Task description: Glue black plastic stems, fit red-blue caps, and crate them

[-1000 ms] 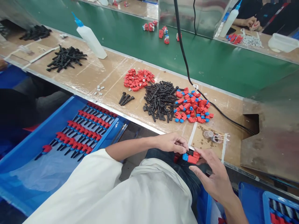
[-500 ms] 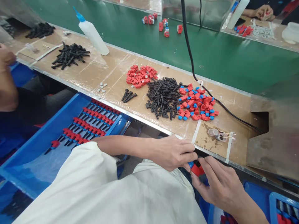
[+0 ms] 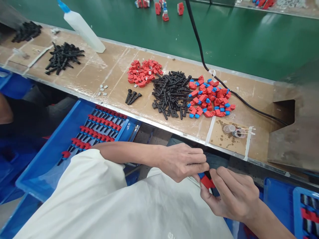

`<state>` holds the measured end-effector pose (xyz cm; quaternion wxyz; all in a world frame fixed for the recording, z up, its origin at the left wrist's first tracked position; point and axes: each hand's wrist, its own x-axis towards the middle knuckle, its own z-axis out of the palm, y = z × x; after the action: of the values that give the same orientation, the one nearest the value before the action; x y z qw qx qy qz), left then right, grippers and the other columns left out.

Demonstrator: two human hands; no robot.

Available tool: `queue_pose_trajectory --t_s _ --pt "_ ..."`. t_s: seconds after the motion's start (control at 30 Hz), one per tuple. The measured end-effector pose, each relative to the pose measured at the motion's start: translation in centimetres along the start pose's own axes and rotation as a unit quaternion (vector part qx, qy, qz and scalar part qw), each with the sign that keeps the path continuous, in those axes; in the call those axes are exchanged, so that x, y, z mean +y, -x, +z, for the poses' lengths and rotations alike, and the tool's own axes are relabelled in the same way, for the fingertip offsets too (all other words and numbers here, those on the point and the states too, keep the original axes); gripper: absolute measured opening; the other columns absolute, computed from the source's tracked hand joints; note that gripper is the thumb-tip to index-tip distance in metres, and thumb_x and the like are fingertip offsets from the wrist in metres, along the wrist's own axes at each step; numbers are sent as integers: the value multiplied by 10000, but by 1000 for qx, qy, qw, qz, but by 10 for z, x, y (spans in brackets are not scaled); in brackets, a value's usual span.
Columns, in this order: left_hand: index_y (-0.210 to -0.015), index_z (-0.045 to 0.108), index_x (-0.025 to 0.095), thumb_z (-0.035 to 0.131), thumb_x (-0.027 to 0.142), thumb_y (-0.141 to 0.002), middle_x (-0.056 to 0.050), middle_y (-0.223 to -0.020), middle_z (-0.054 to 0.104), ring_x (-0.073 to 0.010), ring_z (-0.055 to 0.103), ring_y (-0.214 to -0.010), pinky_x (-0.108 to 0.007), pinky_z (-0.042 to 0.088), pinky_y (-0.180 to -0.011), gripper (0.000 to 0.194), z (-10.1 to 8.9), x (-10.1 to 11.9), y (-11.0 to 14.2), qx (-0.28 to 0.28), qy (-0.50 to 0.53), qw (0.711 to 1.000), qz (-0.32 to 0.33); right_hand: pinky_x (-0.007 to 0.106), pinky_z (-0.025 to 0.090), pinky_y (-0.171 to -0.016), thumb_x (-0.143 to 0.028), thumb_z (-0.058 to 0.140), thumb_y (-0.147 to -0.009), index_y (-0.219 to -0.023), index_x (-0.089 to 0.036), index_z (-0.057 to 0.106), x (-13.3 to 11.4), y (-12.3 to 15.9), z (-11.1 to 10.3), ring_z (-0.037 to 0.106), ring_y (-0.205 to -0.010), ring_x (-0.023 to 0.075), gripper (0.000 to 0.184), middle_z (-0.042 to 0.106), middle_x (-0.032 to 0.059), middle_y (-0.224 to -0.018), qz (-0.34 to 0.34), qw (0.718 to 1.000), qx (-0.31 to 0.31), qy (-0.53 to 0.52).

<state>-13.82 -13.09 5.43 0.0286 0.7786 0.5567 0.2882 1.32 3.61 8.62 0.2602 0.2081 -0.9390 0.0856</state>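
Note:
Close to my lap, below the bench edge, a small red, blue and black plastic part (image 3: 206, 181) sits between my two hands. My left hand (image 3: 183, 161) is closed on its blue end, fingers bent over the top. From the other side, my right hand (image 3: 231, 192) pinches the red and black end between thumb and fingers. The fingers hide much of the part. On the bench beyond lie a heap of red-and-blue pieces (image 3: 210, 98), a heap of black pegs (image 3: 171, 94) and a pile of red pieces (image 3: 143, 72).
A blue tray (image 3: 30, 179) with rows of assembled pieces stands at left; another blue tray (image 3: 296, 212) is at right. A white bottle (image 3: 86, 30), small cups (image 3: 229, 128) with cotton swabs and a black cable (image 3: 241, 96) are on the bench. Another person's arm (image 3: 5, 109) is at far left.
The camera view has shifted, so the bench and its heaps sit higher and slightly left. Both hands keep hold of the same part, nearly unmoved. The neighbour's hand at left has gone out of view.

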Motion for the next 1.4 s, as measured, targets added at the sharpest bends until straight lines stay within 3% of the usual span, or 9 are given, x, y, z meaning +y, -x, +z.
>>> queue_pose_trajectory --t_s 0.17,0.27,0.4,0.5,0.63,0.9,1.13,1.2,1.4 --pt "-1078 669 110 460 390 -1006 -118 -837 621 -197 580 -773 -284 438 -600 357 -4 -1 1 -41 131 988 -72 258 250 -431 -243 626 -775 -768 -202 584 -7 10 8 434 -476 97 59 500 -29 -606 190 955 -34 -227" --pt "-1199 661 142 520 540 -960 -134 -969 693 -204 640 -875 -292 489 -740 486 -6 -10 -2 12 320 928 -191 237 250 -372 -427 537 -864 -730 -197 582 -10 20 13 343 -396 77 270 480 -31 -587 416 720 -76 -551" --pt "-1326 619 147 546 684 -886 -191 -1182 702 -273 669 -1086 -358 502 -895 697 21 -16 -14 114 646 711 -253 208 166 -322 -621 532 -831 -765 -179 605 -22 28 23 244 -375 39 452 527 -2 -651 540 379 9 -751" --pt "-1190 696 125 703 671 -773 -217 -1147 718 -314 694 -1065 -391 511 -911 687 54 -7 -23 132 754 590 -259 167 137 -315 -589 578 -834 -803 -186 595 -33 31 34 197 -400 26 405 504 -19 -666 523 278 47 -804" --pt "-964 727 109 773 698 -664 -208 -990 744 -320 723 -936 -369 555 -768 663 80 3 -32 185 766 535 -306 142 89 -300 -584 602 -829 -884 -206 591 -37 35 47 151 -433 42 383 500 -24 -664 506 216 67 -832" --pt "-1101 719 166 761 579 -759 -92 -839 741 -270 722 -932 -385 573 -821 538 92 38 -43 194 782 502 -315 128 73 -335 -638 734 -657 -864 -240 516 -68 46 46 217 -453 38 499 547 -22 -686 473 162 134 -856" --pt "-1392 592 225 747 689 -708 -189 -1401 592 -345 601 -1222 -424 511 -962 841 121 46 -90 2 790 575 -215 213 231 -318 -813 629 -612 -833 -173 609 -84 166 -36 325 -392 55 677 596 47 -714 587 404 265 -650" --pt "-1360 623 207 673 677 -794 -199 -1380 607 -343 602 -1216 -432 494 -968 737 127 46 -99 -52 788 580 -200 281 393 -406 -878 403 -721 -863 -191 631 -82 229 -85 459 -469 125 738 627 77 -760 784 539 206 -228" --pt "-1262 685 190 691 537 -852 -170 -1200 708 -288 665 -1069 -384 491 -905 537 145 49 -109 -177 767 574 -225 467 486 -730 -762 492 -739 -796 -170 651 -56 395 -170 583 -762 298 615 583 137 -778 850 497 87 151"
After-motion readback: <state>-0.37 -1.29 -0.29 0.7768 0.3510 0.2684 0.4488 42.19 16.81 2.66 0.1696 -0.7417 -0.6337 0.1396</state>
